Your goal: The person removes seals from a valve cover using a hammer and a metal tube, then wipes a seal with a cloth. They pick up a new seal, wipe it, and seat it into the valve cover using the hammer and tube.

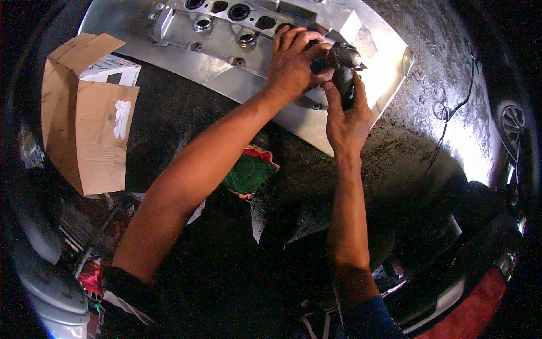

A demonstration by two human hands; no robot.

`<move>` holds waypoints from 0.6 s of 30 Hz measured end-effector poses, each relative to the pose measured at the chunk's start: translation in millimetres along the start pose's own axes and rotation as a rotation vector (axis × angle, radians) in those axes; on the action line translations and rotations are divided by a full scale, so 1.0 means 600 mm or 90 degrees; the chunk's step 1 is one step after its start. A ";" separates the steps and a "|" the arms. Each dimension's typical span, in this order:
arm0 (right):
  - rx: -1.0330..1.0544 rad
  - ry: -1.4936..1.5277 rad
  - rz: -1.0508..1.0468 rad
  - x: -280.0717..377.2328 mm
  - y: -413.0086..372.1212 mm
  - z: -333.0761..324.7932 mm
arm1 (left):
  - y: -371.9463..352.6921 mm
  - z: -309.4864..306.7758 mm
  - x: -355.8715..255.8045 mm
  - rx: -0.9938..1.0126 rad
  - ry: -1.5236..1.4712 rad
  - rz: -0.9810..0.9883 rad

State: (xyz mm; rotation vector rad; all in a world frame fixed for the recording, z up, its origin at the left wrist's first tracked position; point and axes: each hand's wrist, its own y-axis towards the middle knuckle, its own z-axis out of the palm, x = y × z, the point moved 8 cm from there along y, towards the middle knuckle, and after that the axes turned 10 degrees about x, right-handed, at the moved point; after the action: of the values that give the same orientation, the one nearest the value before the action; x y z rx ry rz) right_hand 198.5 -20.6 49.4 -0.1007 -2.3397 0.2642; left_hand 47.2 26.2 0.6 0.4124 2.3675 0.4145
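On my left an open cardboard box (104, 133) stands with its flaps spread, a white carton (113, 70) showing in its mouth; off to the side like that, I'd say it leaves my arms room. Right of it, on the far side, the silvery metal casting (220, 44) lies on a broad metal sheet (322, 133), its round ports facing up, and I take the sheet to be there to keep it off the gritty floor (389, 138). Nearer, between my forearms, sits a green cloth (248, 172) with a reddish edge, probably left there for easy reach. My left hand (293, 65) comes in from the left beside the casting, fingers bent and closed about the left end of a dark part (343, 79), though some fingertips are hidden behind it. That dark part is held over the right half of the sheet, its pale tip to the right. My right hand (351, 121) pinches its near end, thumb on one side and fingers on the other; two grips, I judge, steady it better than one. Farther right, a thin cable (466, 101) trails across the floor, clear of my elbows, toward a wheel (512, 121).
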 end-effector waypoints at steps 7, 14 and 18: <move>0.008 0.006 -0.002 0.008 0.000 -0.003 | 0.002 -0.005 -0.003 0.003 -0.034 -0.007; -0.032 0.061 0.017 0.007 -0.010 -0.021 | 0.002 0.002 -0.003 -0.020 -0.015 -0.011; -0.013 0.034 0.013 0.008 -0.007 -0.014 | 0.003 0.001 -0.002 -0.021 -0.015 -0.001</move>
State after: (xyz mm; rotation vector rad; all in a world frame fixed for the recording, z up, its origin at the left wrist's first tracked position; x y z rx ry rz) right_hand 201.4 -22.5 59.5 -0.1400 -2.2899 0.2456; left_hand 48.5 27.4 1.5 0.3975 2.3344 0.4439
